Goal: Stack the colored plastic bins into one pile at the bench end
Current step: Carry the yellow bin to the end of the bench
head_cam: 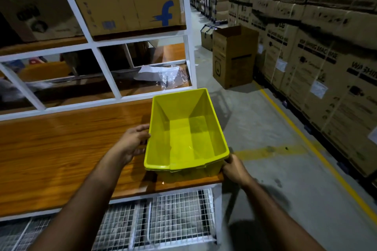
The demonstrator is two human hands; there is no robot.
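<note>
The yellow bin (187, 134) sits upright and empty at the table's right end, near its front edge. It looks like light, rigid moulded plastic with smooth walls; the rolled rim judges as the surest hold. The left hand (133, 142) grasps the rim at the bin's 9 o'clock; the right hand (234, 168) grips the near corner at 4 o'clock. No other coloured bins can be identified. The table (61, 149) is glossy wood, likely slippery. A white rack (106, 45) stands at 12 o'clock; cartons (318, 43) line the aisle at 2 o'clock.
</note>
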